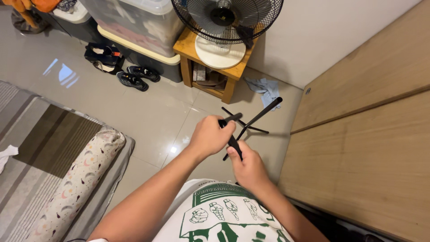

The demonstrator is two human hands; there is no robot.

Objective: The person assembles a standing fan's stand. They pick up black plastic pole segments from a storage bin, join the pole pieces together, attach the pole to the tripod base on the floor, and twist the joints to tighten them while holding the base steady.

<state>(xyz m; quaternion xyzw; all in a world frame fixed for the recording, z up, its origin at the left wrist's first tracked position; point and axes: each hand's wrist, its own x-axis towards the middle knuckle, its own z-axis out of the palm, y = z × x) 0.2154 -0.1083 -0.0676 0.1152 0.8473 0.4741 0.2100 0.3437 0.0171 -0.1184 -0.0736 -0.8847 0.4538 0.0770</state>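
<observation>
Both of my hands hold a black tripod [255, 118] in front of my chest, above the tiled floor. My left hand [209, 136] is closed around one leg near its upper end. My right hand [248, 168] grips the lower part, thumb pressed on a leg. One thick leg sticks up to the right and thinner black rods fan out behind my hands. What lies under my fingers is hidden.
A wooden cabinet [367, 134] stands at the right. A black fan [224, 18] rests on a small wooden stool [197, 49]. Shoes [134, 76], plastic storage boxes [139, 22], a crumpled cloth [267, 87] and a mattress with a patterned bolster [76, 179] lie around.
</observation>
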